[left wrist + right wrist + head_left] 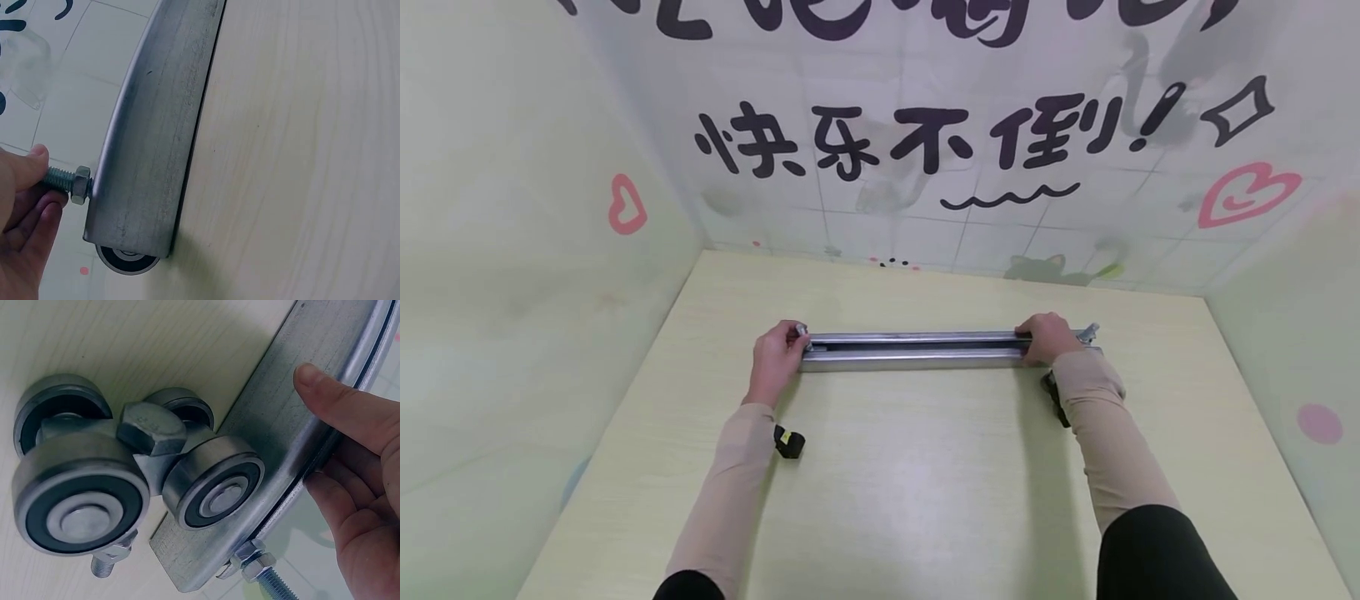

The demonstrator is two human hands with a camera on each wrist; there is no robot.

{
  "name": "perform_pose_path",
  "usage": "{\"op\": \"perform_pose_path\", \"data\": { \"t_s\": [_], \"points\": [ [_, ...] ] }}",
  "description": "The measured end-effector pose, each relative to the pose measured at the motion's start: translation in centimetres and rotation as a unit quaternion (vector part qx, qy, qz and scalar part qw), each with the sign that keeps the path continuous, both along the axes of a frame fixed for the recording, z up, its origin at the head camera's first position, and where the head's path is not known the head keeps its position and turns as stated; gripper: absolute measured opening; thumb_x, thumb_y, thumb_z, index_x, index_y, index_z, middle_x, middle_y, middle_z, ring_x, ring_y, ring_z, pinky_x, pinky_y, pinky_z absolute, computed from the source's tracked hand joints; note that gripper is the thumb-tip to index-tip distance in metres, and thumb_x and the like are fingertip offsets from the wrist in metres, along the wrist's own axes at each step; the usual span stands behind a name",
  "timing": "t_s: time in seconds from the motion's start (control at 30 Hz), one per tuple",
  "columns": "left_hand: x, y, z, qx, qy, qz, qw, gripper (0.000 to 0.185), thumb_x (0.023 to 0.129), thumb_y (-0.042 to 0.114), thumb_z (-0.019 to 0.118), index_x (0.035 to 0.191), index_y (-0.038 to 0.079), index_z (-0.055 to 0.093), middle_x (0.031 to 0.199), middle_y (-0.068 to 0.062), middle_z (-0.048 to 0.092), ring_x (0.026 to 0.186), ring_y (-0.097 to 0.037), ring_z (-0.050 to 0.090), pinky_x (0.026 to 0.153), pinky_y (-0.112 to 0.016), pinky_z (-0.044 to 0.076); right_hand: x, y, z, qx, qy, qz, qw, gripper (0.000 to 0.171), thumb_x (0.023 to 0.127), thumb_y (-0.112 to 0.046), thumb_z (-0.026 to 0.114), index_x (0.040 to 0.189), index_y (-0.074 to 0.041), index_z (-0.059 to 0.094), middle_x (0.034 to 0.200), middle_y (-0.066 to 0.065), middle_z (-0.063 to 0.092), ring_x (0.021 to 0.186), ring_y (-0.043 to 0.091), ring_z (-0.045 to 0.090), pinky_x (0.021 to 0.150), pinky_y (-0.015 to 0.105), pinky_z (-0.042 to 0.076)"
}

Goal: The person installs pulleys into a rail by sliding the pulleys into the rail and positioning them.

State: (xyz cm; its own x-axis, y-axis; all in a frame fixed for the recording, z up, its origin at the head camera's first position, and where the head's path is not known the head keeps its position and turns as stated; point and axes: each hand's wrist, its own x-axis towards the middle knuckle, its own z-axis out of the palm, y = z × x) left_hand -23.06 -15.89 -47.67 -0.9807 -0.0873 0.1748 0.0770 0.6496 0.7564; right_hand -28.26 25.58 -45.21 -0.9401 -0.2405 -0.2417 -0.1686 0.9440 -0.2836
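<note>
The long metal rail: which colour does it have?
The rail is silver-grey, seen best in the left wrist view.

Rail (917, 361) lies crosswise on the counter (917, 483), before the rear wall (895, 229). Wheel (128, 260) protrudes from the rail's left end; left bolt (60, 179) stands above that end, between the fingers of the left hand (777, 360). Right bolt (278, 584) stands at the right end, right hand (1049, 337) just left of it. Roller trolley (153, 432) sits near the right end, on the person's side; contact undetermined.
</note>
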Motion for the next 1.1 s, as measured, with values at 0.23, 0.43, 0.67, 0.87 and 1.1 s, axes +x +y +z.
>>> {"op": "perform_pose_path", "data": {
  "t_s": [0.23,0.43,0.67,0.87,1.1],
  "points": [
    [-0.3,1.3,0.0,-0.011,0.015,-0.028,0.9994,0.021,0.085,0.008,0.063,0.099,-0.007,0.059,0.092,-0.021,0.064,0.084,-0.03,0.062,0.075,-0.036,0.053,0.1,0.1,-0.1,0.0,0.002,0.004,1.0,0.055,0.061,0.0,0.077,0.113,0.005,0.06,0.117,0.026,0.055,0.109,0.044,0.048,0.094,0.051,0.039],
    [-0.6,2.8,-0.1,-0.029,0.032,-0.052,0.9977,0.02,0.084,0.009,0.064,0.097,-0.006,0.06,0.088,-0.018,0.064,0.08,-0.027,0.061,0.071,-0.036,0.053,0.1,0.1,-0.3,0.006,0.007,0.006,1.0,0.055,0.061,-0.001,0.077,0.113,0.004,0.06,0.116,0.026,0.056,0.108,0.043,0.049,0.092,0.051,0.041],
    [-0.7,4.0,-0.1,-0.037,0.036,-0.064,0.9966,0.018,0.084,0.01,0.064,0.096,-0.004,0.06,0.086,-0.016,0.064,0.077,-0.024,0.061,0.069,-0.035,0.052,-0.1,0.3,-0.5,0.004,0.015,0.012,1.0,0.055,0.061,-0.002,0.079,0.113,0.004,0.061,0.116,0.024,0.057,0.11,0.043,0.048,0.093,0.051,0.04],
    [-0.9,4.0,-0.1,-0.031,0.032,-0.088,0.9951,0.019,0.084,0.01,0.064,0.097,-0.004,0.06,0.089,-0.017,0.065,0.08,-0.024,0.062,0.072,-0.034,0.053,0.0,0.1,-0.3,0.002,0.012,0.013,1.0,0.055,0.062,-0.002,0.078,0.113,0.005,0.06,0.117,0.025,0.056,0.11,0.044,0.048,0.093,0.051,0.041],
    [-1.7,2.2,0.9,-0.038,-0.092,-0.154,0.983,0.043,0.082,0.017,0.067,0.119,-0.001,0.053,0.11,-0.019,0.061,0.099,-0.03,0.059,0.086,-0.039,0.049,0.0,0.1,-0.2,0.004,0.01,0.016,1.0,0.054,0.062,-0.002,0.078,0.112,0.005,0.06,0.116,0.025,0.057,0.109,0.043,0.048,0.092,0.051,0.042]
  ]
}}
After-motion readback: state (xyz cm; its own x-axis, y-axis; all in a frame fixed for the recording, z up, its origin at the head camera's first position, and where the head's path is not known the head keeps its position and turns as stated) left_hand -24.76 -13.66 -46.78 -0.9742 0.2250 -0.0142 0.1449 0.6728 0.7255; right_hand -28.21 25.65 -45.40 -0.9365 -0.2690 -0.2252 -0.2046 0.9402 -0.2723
